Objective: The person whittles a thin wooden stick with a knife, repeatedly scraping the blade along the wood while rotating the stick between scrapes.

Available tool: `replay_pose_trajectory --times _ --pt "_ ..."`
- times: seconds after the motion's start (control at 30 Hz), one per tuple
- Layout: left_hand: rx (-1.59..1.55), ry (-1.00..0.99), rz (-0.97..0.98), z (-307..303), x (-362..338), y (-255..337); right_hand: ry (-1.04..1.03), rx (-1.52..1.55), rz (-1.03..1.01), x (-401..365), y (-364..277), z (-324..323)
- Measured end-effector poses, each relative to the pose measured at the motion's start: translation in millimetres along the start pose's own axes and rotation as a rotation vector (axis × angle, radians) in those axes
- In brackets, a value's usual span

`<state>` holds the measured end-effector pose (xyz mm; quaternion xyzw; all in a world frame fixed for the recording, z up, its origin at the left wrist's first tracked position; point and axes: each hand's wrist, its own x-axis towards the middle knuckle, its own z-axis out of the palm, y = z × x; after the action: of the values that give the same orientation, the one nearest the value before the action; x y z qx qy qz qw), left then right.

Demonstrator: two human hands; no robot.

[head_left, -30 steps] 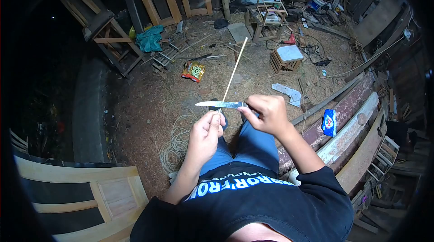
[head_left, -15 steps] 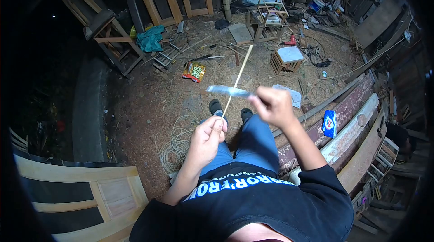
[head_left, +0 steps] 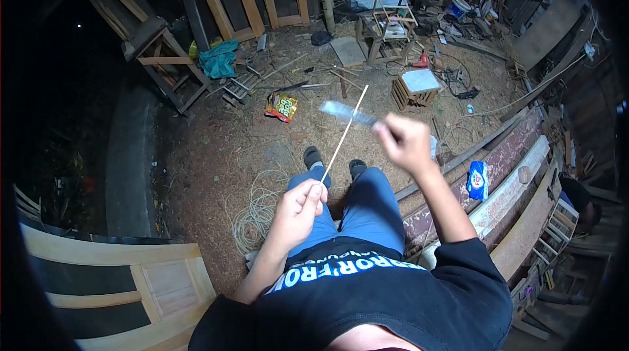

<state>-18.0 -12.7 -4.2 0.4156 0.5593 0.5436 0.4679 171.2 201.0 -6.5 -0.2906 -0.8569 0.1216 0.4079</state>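
A thin pale stick (head_left: pixel 341 141), like a bamboo strip, slants up and away from my left hand (head_left: pixel 300 210), whose fingers pinch its lower end. My right hand (head_left: pixel 407 144) is wrapped round the handle of a knife (head_left: pixel 339 111). The blade is smeared by motion and crosses the stick near its upper part, pointing left. Both hands are raised above my knees.
A snack bag (head_left: pixel 282 106) lies on the ground ahead. Coiled strips (head_left: pixel 254 213) rest by my left leg. A blue-and-white packet (head_left: pixel 477 180) sits on planks at right. A slatted crate (head_left: pixel 414 89) and red power tool (head_left: pixel 422 59) stand farther off. A wooden door panel (head_left: pixel 124 279) is at lower left.
My right hand and the knife have moved farther away and slightly right along the stick. The stick's far end has dropped a little, while my left hand keeps its pinch nearly in place.
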Motion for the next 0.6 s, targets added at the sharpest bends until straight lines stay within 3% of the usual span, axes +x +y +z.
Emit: replay_pose_trajectory --times 0.1,0.13,0.17,0.23,0.37,0.5,0.6 --pt "-0.01 -0.033 -0.004 -1.0 -0.9 -0.5 -0.14 0.061 -0.227 -13.9 -39.9 -1.7" --pt "-0.023 -0.031 -0.015 -1.4 -0.9 -0.5 -0.071 0.036 -0.208 -10.6 -29.4 0.5" --pt "-0.04 -0.027 -0.031 -0.8 -3.2 -1.7 -0.024 0.108 -0.013 -6.0 -13.5 6.0" --pt "-0.07 -0.048 -0.068 1.2 -7.3 -4.1 -0.007 -0.047 0.083 -0.3 -3.1 0.4" --pt "-0.021 -0.042 0.01 3.5 -5.6 -1.5 -0.153 0.153 -0.203 -25.7 -59.6 4.2" --pt "-0.114 -0.044 -0.084 0.3 -2.2 -1.1 -0.05 0.037 0.03 -11.0 -19.2 4.5" --pt "-0.21 -0.068 -0.134 6.3 -6.1 7.6 -0.156 0.148 -0.178 -25.1 -54.8 2.7"
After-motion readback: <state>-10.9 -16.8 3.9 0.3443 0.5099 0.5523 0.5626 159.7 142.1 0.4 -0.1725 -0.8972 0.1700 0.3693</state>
